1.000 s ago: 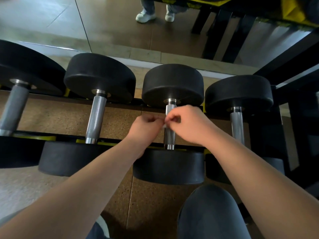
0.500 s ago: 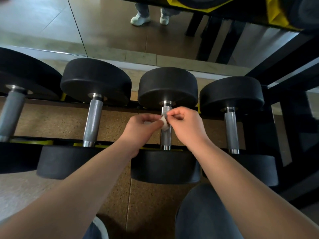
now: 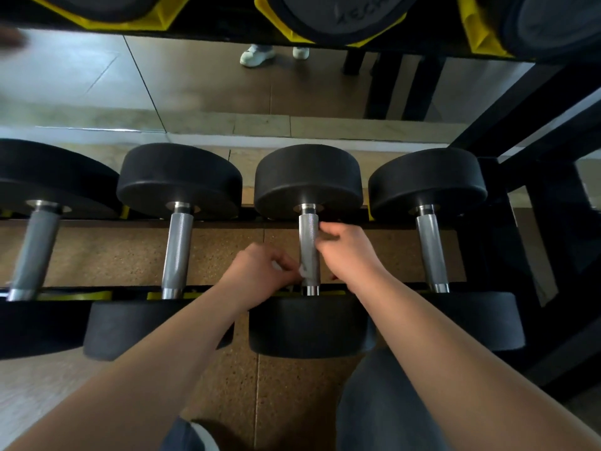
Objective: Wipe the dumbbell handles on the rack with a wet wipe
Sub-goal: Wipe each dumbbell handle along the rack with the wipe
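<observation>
Several black dumbbells lie side by side on the low rack [image 3: 500, 196]. The third dumbbell's knurled steel handle [image 3: 308, 236] sits between my hands. My left hand [image 3: 260, 275] pinches a small white wet wipe [image 3: 302, 271] against the lower left side of that handle. My right hand [image 3: 348, 252] curls around the handle's right side, fingers touching the steel. Most of the wipe is hidden by my left fingers.
Neighbouring handles stand at the left [image 3: 177, 252], far left [image 3: 34, 252] and right [image 3: 431, 252]. An upper rack tier with yellow cradles [image 3: 292, 14] hangs overhead. A mirror behind shows a person's white shoes [image 3: 257, 55]. My knee [image 3: 383, 402] is low in front.
Both hands were pinched together over the wipe at the handle's middle. They have parted: the left moved down the handle with the wipe, the right shifted to the handle's right side. My view tilted upward.
</observation>
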{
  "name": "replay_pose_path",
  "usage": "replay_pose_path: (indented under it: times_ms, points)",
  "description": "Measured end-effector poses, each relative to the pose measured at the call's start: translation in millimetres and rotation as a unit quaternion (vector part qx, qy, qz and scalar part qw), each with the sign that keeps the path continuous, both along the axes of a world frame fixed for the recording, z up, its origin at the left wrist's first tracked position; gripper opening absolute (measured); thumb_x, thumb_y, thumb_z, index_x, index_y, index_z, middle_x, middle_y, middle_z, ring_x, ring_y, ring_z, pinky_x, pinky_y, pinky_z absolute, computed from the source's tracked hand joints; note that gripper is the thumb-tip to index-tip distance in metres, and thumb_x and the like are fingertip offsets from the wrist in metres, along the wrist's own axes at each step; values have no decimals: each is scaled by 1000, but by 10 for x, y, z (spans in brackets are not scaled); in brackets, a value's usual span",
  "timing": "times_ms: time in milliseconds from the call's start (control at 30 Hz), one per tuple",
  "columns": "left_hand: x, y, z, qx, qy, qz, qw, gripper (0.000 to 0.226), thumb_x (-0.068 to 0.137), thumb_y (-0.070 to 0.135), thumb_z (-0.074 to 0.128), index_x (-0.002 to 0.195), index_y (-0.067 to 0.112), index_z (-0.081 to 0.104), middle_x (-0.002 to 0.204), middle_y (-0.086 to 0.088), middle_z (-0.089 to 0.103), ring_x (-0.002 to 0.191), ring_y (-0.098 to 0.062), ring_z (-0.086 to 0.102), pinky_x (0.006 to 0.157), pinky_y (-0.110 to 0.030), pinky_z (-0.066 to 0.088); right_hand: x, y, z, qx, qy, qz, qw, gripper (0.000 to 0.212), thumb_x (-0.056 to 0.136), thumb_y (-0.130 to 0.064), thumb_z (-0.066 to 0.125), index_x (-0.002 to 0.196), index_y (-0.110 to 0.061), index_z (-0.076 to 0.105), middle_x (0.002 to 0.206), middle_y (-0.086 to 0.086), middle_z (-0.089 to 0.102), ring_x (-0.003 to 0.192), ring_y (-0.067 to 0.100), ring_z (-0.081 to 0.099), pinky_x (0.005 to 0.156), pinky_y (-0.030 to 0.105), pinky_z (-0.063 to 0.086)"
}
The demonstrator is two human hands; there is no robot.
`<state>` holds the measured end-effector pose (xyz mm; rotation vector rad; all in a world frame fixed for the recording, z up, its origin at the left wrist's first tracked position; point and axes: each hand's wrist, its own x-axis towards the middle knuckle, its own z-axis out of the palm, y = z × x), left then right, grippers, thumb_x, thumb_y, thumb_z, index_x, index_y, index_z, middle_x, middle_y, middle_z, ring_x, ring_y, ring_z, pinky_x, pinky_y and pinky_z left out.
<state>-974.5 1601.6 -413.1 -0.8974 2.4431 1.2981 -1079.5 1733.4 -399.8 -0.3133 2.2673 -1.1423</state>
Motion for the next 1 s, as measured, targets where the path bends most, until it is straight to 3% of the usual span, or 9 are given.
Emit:
replay_pose_path:
  times_ms: [133,267,333,433,600,767,900,967,1000]
  points:
    - [-155,8,27,-17,46,68,996,8,88,31,77,84,35,71,97,13,65,93,-4,59,65,-21,44,24,15,36,-2,-2,4,1000,55,100,-17,59,151,-33,47,141,1,58,89,4,60,63,20,49]
    - [-361,-2,96,-7,146,155,977,3,93,31,72,95,33,73,99,14,65,93,-4,56,78,-24,43,46,19,98,31,22,44,998,57,101,-16,59,153,-33,44,120,2,66,82,11,67,57,21,50]
    - [-437,4,139,10,166,184,969,14,93,34,71,103,28,77,105,9,69,94,-6,58,79,-24,44,57,12,102,34,23,53,998,53,102,-21,58,152,-33,46,109,0,69,79,11,70,58,23,53]
    - [-353,26,150,5,103,145,984,7,94,30,71,97,26,75,93,10,67,81,1,56,65,-19,43,73,-1,116,30,31,54,998,44,103,-26,57,146,-31,53,103,-3,70,80,10,71,64,24,58]
    - [-71,34,182,-7,-82,-57,995,6,88,28,78,87,24,82,88,5,74,85,-7,66,71,-25,52,55,-45,114,76,91,68,991,32,100,-23,60,131,-25,66,112,0,72,91,14,70,74,28,60]
    - [-218,49,146,69,-36,55,995,17,91,16,74,77,27,74,80,3,66,75,-9,58,61,-25,46,67,-62,104,80,86,66,991,25,101,-23,59,125,-26,68,101,-6,70,84,9,69,74,28,61]
    - [-459,-39,95,196,26,201,959,12,96,19,67,87,24,74,81,-2,62,64,-14,47,56,-26,41,31,-69,86,68,70,54,994,21,101,-24,58,116,-29,70,94,-7,70,82,10,70,78,35,63]
    - [-493,-116,59,199,25,174,964,10,97,22,66,95,23,75,81,-3,62,64,-15,46,53,-26,39,26,-60,90,66,61,54,994,25,101,-24,58,123,-32,68,95,-8,69,82,9,69,73,29,62]
    - [-479,-152,38,170,-10,107,980,11,98,23,64,97,24,75,82,-4,62,66,-16,48,53,-25,39,22,-52,88,66,54,52,995,30,101,-24,58,130,-33,65,97,-9,67,81,7,68,66,23,58]
